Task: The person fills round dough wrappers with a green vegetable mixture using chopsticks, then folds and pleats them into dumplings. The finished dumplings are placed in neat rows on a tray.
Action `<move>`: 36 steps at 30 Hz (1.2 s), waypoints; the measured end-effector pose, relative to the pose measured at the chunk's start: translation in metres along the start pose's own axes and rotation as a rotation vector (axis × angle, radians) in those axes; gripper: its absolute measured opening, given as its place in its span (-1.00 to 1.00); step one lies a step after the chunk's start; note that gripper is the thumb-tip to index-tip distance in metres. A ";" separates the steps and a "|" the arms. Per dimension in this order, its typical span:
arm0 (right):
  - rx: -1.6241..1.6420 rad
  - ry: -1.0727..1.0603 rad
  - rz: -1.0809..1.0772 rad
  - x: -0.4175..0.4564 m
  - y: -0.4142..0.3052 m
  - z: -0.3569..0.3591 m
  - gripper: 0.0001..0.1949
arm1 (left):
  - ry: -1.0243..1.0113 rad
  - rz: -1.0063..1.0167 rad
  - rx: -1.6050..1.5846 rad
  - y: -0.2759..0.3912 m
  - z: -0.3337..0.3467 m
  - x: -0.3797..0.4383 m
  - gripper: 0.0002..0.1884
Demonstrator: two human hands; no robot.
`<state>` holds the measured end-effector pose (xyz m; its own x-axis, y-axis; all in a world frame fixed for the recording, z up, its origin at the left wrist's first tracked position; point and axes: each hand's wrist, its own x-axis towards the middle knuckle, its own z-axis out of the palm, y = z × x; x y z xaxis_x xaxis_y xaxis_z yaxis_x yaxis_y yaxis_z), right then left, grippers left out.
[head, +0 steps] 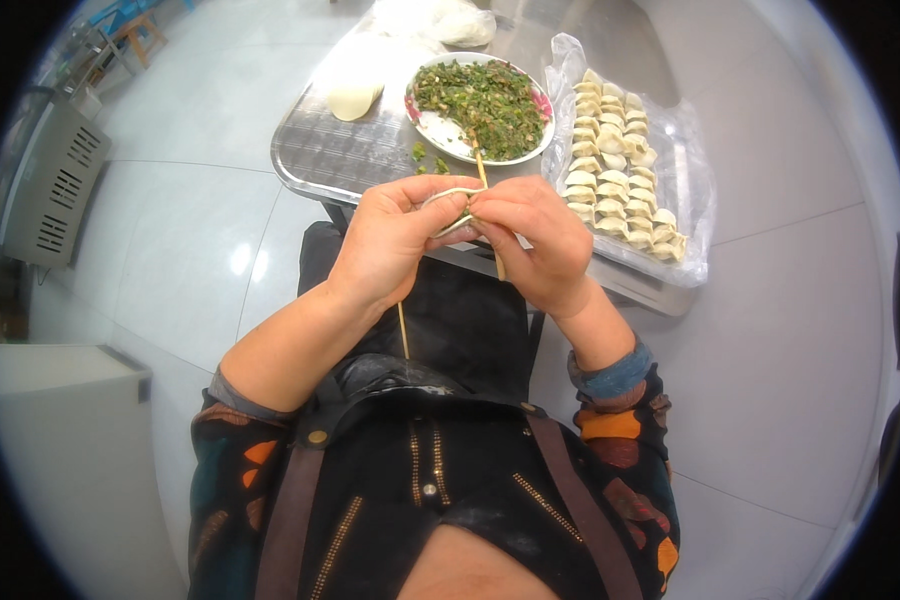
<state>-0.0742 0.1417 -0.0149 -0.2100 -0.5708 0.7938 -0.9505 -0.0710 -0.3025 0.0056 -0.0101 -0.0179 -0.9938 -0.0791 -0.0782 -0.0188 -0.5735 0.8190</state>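
A round dumpling wrapper [450, 192] is folded around green filling in front of the table's near edge. My left hand [390, 225] cradles it, the thumb along the open fold. At the right end of the fold, my right hand [536, 229] pinches the dough between thumb and fingers. Most of the filling inside is hidden by my fingers. Just beyond my hands stands a floral-rimmed bowl [456, 147] of chopped green filling [487, 105]. A wooden chopstick [480, 166] leans out of the bowl and passes behind my right hand's fingers.
A stack of wrappers [354, 101] lies left of the bowl on the metal table [307, 150]. Shaped dumplings [612, 187] sit in rows on a plastic-covered tray [679, 180] at right. Filling scraps [420, 151] dot the tabletop. A plastic bag [465, 26] lies behind.
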 end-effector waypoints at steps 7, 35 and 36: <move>-0.034 0.028 -0.004 0.003 -0.004 -0.001 -0.74 | -0.020 0.034 0.000 0.001 0.003 -0.005 -0.75; 0.093 -0.061 0.248 0.009 -0.003 -0.005 -0.82 | -0.067 0.079 0.257 0.005 -0.001 -0.003 -0.69; 0.110 -0.082 0.244 0.010 0.000 -0.006 -0.83 | -0.061 0.080 0.253 0.006 -0.001 -0.002 -0.67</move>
<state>-0.0774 0.1410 -0.0038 -0.4064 -0.6459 0.6462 -0.8423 -0.0091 -0.5389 0.0079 -0.0139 -0.0136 -0.9979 -0.0617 0.0204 0.0404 -0.3444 0.9379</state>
